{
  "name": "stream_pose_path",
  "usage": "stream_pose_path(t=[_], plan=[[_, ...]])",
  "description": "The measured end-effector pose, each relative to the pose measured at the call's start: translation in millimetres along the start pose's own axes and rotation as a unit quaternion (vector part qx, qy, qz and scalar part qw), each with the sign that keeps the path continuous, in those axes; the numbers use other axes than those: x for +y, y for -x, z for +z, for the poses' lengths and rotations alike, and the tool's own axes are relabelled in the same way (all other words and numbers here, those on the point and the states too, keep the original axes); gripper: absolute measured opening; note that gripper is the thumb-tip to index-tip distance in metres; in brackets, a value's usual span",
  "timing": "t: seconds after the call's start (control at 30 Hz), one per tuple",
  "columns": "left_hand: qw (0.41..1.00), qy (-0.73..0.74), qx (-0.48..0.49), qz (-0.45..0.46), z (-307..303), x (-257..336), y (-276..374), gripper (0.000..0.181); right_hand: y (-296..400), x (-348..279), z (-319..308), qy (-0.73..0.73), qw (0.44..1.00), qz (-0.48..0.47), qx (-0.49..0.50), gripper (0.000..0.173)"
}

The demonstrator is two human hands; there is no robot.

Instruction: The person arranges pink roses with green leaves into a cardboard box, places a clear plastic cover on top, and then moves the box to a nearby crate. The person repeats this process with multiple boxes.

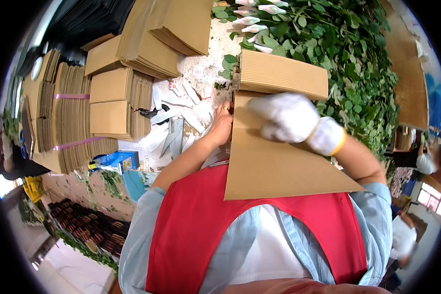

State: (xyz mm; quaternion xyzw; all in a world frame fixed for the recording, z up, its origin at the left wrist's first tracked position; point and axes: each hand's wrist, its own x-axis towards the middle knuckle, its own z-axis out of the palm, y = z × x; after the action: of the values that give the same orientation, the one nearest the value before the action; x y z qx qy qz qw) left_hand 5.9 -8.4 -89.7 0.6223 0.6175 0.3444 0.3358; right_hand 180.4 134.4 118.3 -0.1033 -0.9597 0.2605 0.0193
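Observation:
A corrugated cardboard sheet (pixel 279 169) lies before me, its near edge over my red apron. At its far end stands a folded corrugated piece (pixel 283 71). My right hand (pixel 294 117), in a white knit glove with a yellow cuff edge, is blurred over the sheet; whether its fingers hold anything does not show. My bare left hand (pixel 222 123), with a ring, is at the sheet's left edge, its fingertips partly hidden there. White strips (pixel 193 122) and a grey metal tool (pixel 174 137) lie left of it.
Leafy stems (pixel 352 62) with white mesh-sleeved buds (pixel 253 28) cover the far right of the worktable. Stacks of folded cardboard (pixel 110 117) stand at the left, some tied with pink straps. A blue box (pixel 115 161) sits by the near left edge. Other people are at the right.

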Motion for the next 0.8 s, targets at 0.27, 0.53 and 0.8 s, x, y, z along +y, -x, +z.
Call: stream_pose_path(t=[0.27,0.53,0.8], plan=[[0.984,0.109,-0.128,-0.053,-74.0,44.0,54.5,0.031,-2.8,21.9,63.6,0.043,0.985,-0.016,-0.168,0.059],[0.994,0.104,-0.031,-0.034,-14.7,20.2,57.7,0.022,15.2,-22.7,-19.9,-0.098,0.995,0.008,0.029,0.041],[0.979,0.150,-0.101,-0.094,-36.4,48.0,69.2,0.048,-61.5,-88.3,-3.1,0.091,0.988,-0.104,-0.075,0.023]])
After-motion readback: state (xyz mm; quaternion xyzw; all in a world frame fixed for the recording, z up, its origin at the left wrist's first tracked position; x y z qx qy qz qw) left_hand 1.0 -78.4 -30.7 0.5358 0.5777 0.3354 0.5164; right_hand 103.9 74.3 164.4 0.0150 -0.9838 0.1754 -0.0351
